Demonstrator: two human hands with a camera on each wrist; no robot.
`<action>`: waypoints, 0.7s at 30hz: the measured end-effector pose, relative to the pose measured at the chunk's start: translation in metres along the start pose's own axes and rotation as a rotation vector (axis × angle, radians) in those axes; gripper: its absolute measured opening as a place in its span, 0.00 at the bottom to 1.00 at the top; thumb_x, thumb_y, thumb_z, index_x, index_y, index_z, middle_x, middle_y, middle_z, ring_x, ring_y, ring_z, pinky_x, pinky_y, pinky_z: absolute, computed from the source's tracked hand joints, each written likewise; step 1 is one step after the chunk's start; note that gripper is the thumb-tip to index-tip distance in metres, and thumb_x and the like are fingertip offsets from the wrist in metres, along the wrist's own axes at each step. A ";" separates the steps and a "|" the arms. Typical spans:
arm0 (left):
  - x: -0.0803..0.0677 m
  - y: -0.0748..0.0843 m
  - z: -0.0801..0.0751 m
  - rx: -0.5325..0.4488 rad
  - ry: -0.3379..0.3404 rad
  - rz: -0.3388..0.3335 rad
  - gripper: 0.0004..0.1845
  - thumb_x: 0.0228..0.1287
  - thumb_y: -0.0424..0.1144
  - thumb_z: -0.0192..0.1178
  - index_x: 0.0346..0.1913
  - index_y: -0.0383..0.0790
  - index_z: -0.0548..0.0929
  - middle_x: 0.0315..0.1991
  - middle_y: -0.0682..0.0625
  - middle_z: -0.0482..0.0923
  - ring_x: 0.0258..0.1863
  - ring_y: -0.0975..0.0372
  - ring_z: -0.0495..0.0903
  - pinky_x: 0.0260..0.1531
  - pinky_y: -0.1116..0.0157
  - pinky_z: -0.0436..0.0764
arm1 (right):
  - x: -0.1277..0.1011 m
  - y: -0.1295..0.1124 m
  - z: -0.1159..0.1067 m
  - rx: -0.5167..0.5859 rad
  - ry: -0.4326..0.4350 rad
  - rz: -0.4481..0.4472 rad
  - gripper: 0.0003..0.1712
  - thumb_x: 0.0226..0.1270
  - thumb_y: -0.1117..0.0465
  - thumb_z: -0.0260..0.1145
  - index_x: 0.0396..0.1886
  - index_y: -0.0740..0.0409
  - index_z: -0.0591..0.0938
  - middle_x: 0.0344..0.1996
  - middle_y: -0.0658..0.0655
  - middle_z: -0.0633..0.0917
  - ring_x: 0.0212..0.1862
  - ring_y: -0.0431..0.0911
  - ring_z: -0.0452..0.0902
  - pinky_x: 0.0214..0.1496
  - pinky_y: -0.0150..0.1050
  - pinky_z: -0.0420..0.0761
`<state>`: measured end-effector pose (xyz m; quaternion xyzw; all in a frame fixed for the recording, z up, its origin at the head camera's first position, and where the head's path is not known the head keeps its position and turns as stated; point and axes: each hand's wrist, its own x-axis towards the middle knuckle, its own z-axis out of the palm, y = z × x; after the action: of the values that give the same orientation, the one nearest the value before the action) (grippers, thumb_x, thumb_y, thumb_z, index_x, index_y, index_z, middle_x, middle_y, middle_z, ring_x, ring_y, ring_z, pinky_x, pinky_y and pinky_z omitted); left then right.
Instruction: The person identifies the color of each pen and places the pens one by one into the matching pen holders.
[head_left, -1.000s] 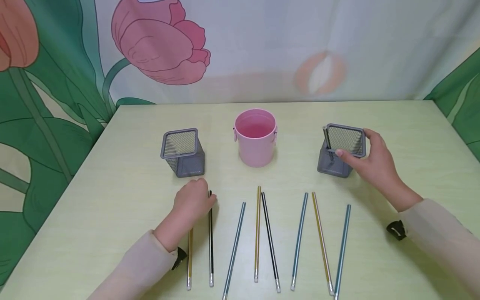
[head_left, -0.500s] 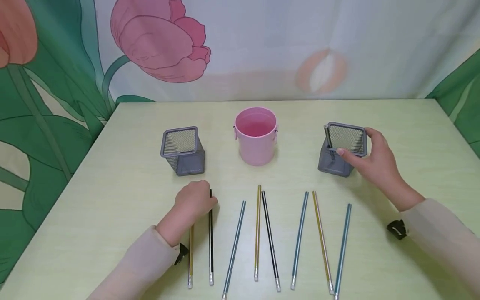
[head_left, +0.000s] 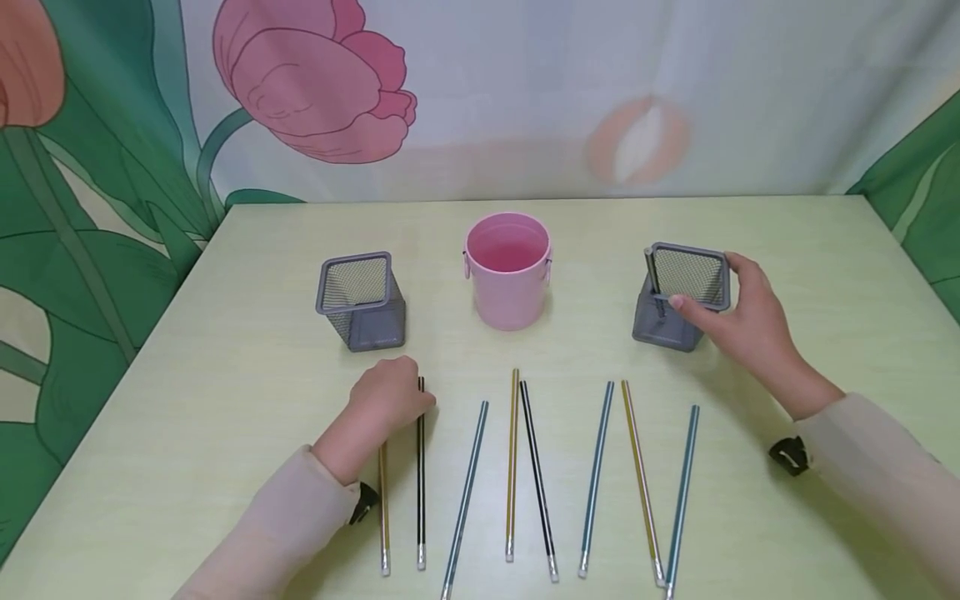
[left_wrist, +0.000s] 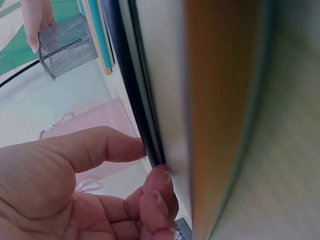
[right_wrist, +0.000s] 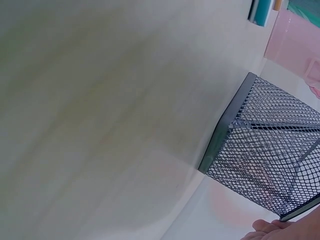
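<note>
My left hand [head_left: 416,400] lies curled over the top ends of a black pencil [head_left: 421,483] and a gold pencil [head_left: 384,517] at the left of the row. In the left wrist view its thumb and fingertips [left_wrist: 159,177] pinch the tip of the black pencil [left_wrist: 135,85]. My right hand [head_left: 712,292] grips the rim of the right grey mesh holder [head_left: 663,329], thumb on the near edge and fingers on the far corner. A grey pencil [head_left: 651,271] stands in that holder. The right wrist view shows the mesh holder [right_wrist: 265,150] close up.
A second mesh holder [head_left: 362,302] stands at the left and a pink bucket [head_left: 507,271] in the middle. Several more pencils lie side by side on the pale green table [head_left: 225,350], among them a teal one [head_left: 465,492] and a gold one [head_left: 640,479]. A flowered cloth hangs behind.
Both hands have kept their places; only the head view has shifted slightly.
</note>
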<state>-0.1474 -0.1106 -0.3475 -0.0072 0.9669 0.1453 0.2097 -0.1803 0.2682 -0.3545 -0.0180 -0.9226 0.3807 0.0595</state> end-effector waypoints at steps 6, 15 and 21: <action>0.000 0.001 0.000 -0.010 -0.003 0.003 0.12 0.58 0.36 0.57 0.21 0.40 0.68 0.19 0.50 0.63 0.19 0.61 0.62 0.16 0.68 0.61 | 0.000 0.002 0.000 -0.002 -0.003 0.001 0.52 0.63 0.44 0.64 0.72 0.70 0.50 0.68 0.74 0.59 0.67 0.69 0.55 0.63 0.67 0.60; 0.002 0.001 0.000 -0.024 -0.002 -0.010 0.15 0.56 0.36 0.56 0.17 0.43 0.64 0.17 0.52 0.59 0.17 0.62 0.61 0.15 0.69 0.60 | 0.000 0.003 0.002 -0.023 -0.012 0.009 0.53 0.62 0.44 0.65 0.72 0.70 0.50 0.68 0.74 0.59 0.67 0.68 0.56 0.63 0.66 0.61; 0.005 0.000 -0.001 -0.013 0.012 -0.002 0.13 0.56 0.37 0.58 0.19 0.41 0.67 0.19 0.50 0.64 0.20 0.60 0.64 0.16 0.68 0.63 | 0.001 0.002 0.001 -0.026 -0.010 0.001 0.53 0.62 0.45 0.65 0.72 0.70 0.50 0.68 0.74 0.58 0.68 0.68 0.55 0.64 0.66 0.60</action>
<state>-0.1523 -0.1103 -0.3483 -0.0106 0.9671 0.1514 0.2041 -0.1816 0.2693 -0.3565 -0.0176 -0.9278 0.3688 0.0546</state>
